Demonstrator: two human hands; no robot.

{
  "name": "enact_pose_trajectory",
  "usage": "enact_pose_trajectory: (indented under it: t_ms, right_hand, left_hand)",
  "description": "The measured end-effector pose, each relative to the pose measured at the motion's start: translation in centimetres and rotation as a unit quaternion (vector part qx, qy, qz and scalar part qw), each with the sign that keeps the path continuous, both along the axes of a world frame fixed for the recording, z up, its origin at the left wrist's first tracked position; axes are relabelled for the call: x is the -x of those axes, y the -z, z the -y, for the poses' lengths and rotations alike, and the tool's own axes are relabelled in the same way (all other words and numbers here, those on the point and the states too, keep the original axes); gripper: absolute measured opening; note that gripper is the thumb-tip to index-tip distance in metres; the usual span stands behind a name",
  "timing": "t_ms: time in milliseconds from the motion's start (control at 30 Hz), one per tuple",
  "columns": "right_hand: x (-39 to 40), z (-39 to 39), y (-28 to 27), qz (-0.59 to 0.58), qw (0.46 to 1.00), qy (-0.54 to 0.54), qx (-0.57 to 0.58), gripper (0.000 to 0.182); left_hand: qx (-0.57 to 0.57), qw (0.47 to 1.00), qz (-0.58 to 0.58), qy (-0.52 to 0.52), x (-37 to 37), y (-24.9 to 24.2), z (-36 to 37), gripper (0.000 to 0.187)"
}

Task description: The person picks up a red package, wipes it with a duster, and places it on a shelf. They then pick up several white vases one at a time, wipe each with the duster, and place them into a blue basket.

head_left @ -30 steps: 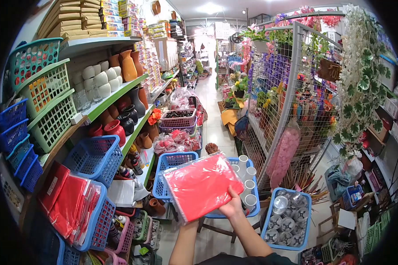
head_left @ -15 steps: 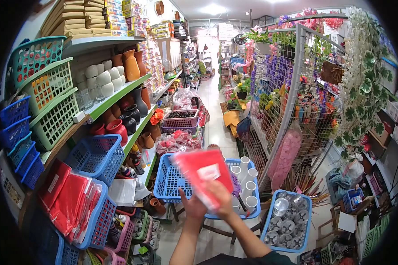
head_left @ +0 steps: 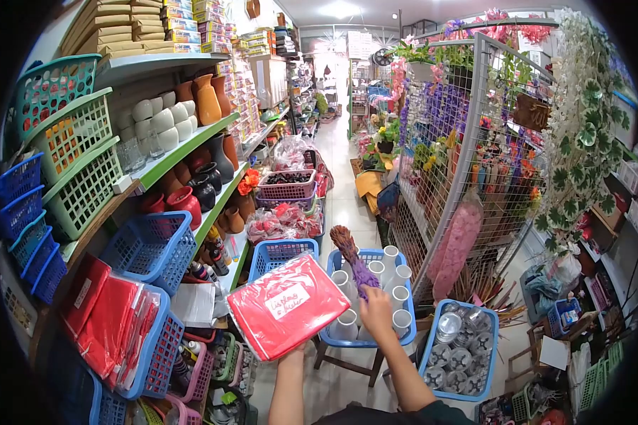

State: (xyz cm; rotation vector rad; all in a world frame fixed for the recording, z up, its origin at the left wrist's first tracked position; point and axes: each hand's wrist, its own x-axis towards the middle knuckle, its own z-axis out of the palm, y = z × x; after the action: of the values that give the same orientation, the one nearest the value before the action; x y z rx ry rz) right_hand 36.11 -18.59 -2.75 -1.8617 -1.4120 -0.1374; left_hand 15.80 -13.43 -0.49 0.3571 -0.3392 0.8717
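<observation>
My left hand (head_left: 293,352) supports a flat red package (head_left: 289,306) in clear plastic, with a handwritten white label on top. Most of that hand's fingers are hidden beneath the package. In my right hand (head_left: 376,310) is a bunch of dried flowers (head_left: 360,269), purple lower down and brown at its tip, tilted over a blue basket (head_left: 406,340). White vases (head_left: 398,297) stand in this basket around the bunch. Another blue basket (head_left: 264,256) lies behind the red package, partly covered by it.
At left, a blue basket (head_left: 164,338) holds more red packages (head_left: 110,322). A basket of clear plastic or glass pieces (head_left: 490,379) sits at right. Shelves with pots (head_left: 186,205) line the left side; a wire-mesh panel (head_left: 439,170) with artificial flowers stands right of the aisle.
The red package has moved left and down and now lies flat on my left hand. My right hand has left it and taken hold of the dried flowers, lifting them upright.
</observation>
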Motion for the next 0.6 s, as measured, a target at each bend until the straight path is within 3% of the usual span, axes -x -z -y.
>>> enact_pose_trajectory:
  t_ms: [33, 100, 267, 367, 467, 533, 567, 600]
  right_hand:
    - [-0.9, -0.5, 1.1, -0.001, 1.000, 0.001, 0.000, 0.035]
    - [-2.3, -1.3, 3.4, 0.080, 0.980, 0.128, 0.132, 0.049]
    - [-3.3, -2.0, 5.9, 0.061, 0.958, 0.135, 0.246, 0.057]
    - [-3.6, -1.9, 6.3, 0.077, 0.973, 0.126, 0.175, 0.057]
    - [-2.5, 0.0, 2.8, 0.000, 0.984, 0.108, 0.143, 0.056]
    - [-1.3, 1.5, 1.5, 0.028, 0.998, 0.053, 0.006, 0.057]
    - [-0.3, 2.7, 0.8, 0.029, 0.998, 0.050, 0.007, 0.057]
    - [0.9, 4.3, 0.3, 0.026, 0.998, -0.021, -0.048, 0.057]
  left_hand:
    - [0.001, 1.000, -0.002, 0.000, 0.3, 0.2, 0.1, 0.073]
    - [0.002, 1.000, -0.005, 0.000, 0.3, 0.4, 0.4, 0.073]
    - [0.002, 1.000, -0.012, -0.005, 0.1, 0.6, 0.9, 0.073]
    - [0.003, 1.000, -0.015, -0.008, -0.1, 0.6, 1.0, 0.073]
    - [0.002, 1.000, -0.017, -0.015, -0.2, 0.2, 0.6, 0.073]
    - [0.003, 1.000, -0.017, -0.023, -0.4, 0.0, 0.4, 0.073]
    - [0.004, 0.999, -0.017, -0.027, -0.2, 0.1, 0.4, 0.074]
    - [0.006, 0.999, -0.016, -0.033, -0.4, -0.1, 0.3, 0.074]
